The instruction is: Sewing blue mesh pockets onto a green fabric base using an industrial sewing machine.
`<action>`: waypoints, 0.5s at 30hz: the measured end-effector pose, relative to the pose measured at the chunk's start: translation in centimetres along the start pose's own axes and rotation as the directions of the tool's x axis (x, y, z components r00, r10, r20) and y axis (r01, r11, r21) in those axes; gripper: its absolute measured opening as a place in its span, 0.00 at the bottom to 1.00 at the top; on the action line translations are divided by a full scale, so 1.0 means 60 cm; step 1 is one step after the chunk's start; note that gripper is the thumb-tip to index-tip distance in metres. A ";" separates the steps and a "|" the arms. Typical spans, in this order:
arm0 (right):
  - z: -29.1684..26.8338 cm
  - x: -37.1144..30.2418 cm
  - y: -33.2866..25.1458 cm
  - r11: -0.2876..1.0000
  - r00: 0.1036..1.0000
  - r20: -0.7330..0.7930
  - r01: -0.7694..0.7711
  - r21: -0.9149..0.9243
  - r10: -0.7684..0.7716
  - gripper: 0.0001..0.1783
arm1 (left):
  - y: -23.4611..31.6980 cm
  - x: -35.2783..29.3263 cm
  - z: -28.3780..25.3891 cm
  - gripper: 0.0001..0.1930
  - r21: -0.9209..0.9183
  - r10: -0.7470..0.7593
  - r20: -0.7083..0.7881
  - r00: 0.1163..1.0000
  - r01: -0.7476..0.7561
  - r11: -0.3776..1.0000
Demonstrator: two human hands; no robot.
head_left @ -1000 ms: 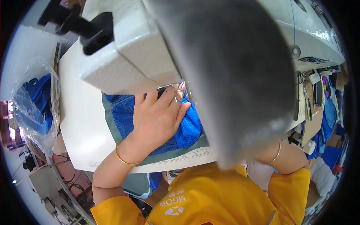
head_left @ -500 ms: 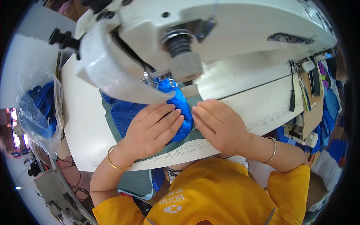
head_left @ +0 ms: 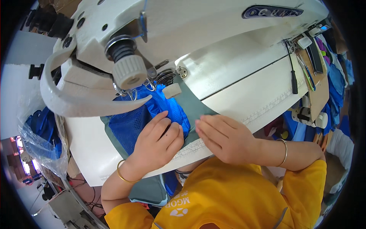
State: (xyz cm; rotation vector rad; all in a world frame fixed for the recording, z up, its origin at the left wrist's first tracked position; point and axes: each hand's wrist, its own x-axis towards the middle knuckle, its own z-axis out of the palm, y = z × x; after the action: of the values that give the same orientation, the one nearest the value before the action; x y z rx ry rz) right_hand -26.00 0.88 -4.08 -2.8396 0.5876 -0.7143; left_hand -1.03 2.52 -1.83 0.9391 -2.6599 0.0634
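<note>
Shiny blue fabric with a dark blue mesh part lies on grey-green fabric at the sewing machine. Its far end reaches under the machine's needle area, partly hidden by the white curved guard and a white knob. My left hand is closed over the blue fabric's near part, fingers bent and thumb hidden. To its right, my right hand rests at the grey-green fabric's near edge, fingers stretched out side by side, fingertips by the blue fabric. Its thumb is hidden too.
A white table with a printed ruler strip surrounds the machine. A black-handled screwdriver and pens lie at the right beside a cardboard piece. A clear plastic bag of blue fabric hangs at the left.
The view has shifted, so the machine appears farther left. My left fingers are more bent and farther from the guard tip, with more blue fabric showing between. My right hand keeps its shape.
</note>
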 end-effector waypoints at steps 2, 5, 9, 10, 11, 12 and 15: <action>0.005 -0.012 -0.004 0.999 1.000 0.021 0.021 -0.025 -0.021 0.23 | 0.006 -0.002 0.000 0.13 0.026 -0.025 -0.052 0.998 0.027 0.999; -0.003 -0.017 -0.004 0.998 0.997 0.066 0.050 -0.037 -0.048 0.22 | 0.025 -0.005 -0.004 0.14 0.062 -0.049 -0.133 0.990 0.058 0.996; 0.002 -0.017 0.004 0.999 0.999 0.036 0.040 -0.002 -0.040 0.19 | 0.048 -0.019 0.001 0.16 -0.014 -0.112 -0.001 0.994 0.112 0.994; 0.001 -0.016 0.003 0.999 0.998 0.039 0.039 -0.001 -0.039 0.19 | 0.050 -0.018 -0.001 0.16 -0.018 -0.113 0.000 0.994 0.113 0.993; -0.003 -0.014 0.002 1.000 0.999 0.050 -0.007 -0.005 0.008 0.19 | 0.055 -0.015 -0.004 0.17 0.012 -0.104 0.047 0.993 0.104 0.995; -0.006 -0.012 0.001 0.999 0.997 0.059 -0.054 -0.011 0.054 0.18 | 0.058 -0.013 -0.006 0.17 0.042 -0.097 0.094 0.991 0.093 0.995; -0.012 -0.007 0.003 0.998 0.997 0.080 -0.006 -0.054 0.010 0.24 | 0.056 -0.009 -0.006 0.17 0.122 -0.051 0.110 0.993 0.037 0.992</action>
State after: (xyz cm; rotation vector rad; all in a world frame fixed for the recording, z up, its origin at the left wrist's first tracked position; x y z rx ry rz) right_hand -26.74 0.82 -3.67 -2.8981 0.6145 -0.5878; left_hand -2.63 5.53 -1.45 1.0687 -2.7637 0.1662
